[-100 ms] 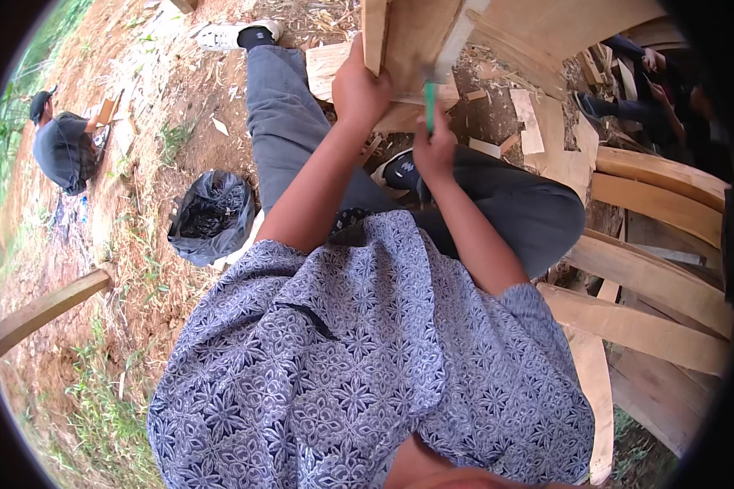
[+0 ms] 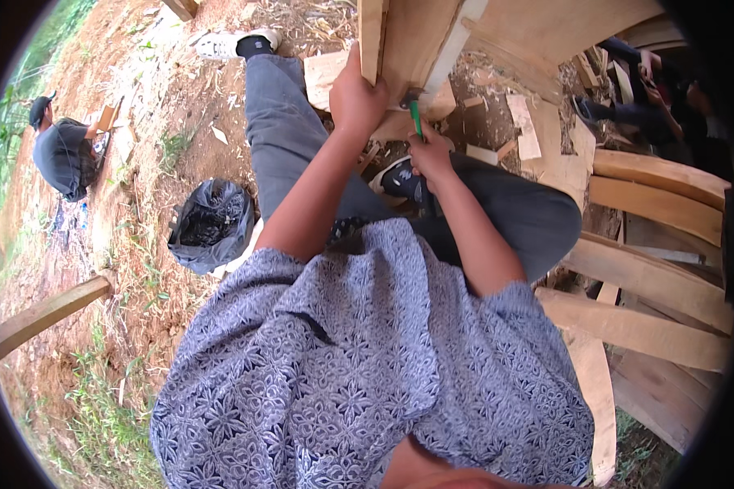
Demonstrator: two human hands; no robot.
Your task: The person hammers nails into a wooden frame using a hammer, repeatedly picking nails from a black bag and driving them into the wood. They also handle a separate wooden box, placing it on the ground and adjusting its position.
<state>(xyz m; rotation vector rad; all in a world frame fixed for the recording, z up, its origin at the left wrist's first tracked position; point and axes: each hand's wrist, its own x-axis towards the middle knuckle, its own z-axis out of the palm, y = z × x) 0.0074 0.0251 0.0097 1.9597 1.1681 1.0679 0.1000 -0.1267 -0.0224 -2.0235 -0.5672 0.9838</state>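
Note:
My right hand (image 2: 431, 155) is closed around the green handle of a hammer (image 2: 416, 119). The hammer's dark head is at the lower edge of a wooden panel (image 2: 412, 49); whether it touches the wood I cannot tell. My left hand (image 2: 357, 99) grips a narrow upright wooden board (image 2: 371, 37) at the panel's left side, with its fingers partly hidden behind it. Under the work lies a thick wooden block (image 2: 324, 77), between my legs.
A black plastic bag (image 2: 212, 226) lies left of my leg. Curved wooden pieces (image 2: 652, 273) are stacked at the right. Wood chips cover the soil. One person (image 2: 64, 151) crouches far left; another person (image 2: 669, 106) sits at the far right.
The hammer has come down and to the left, its head now at the panel's lower edge, and my right hand has dropped slightly with it. My left hand keeps its place.

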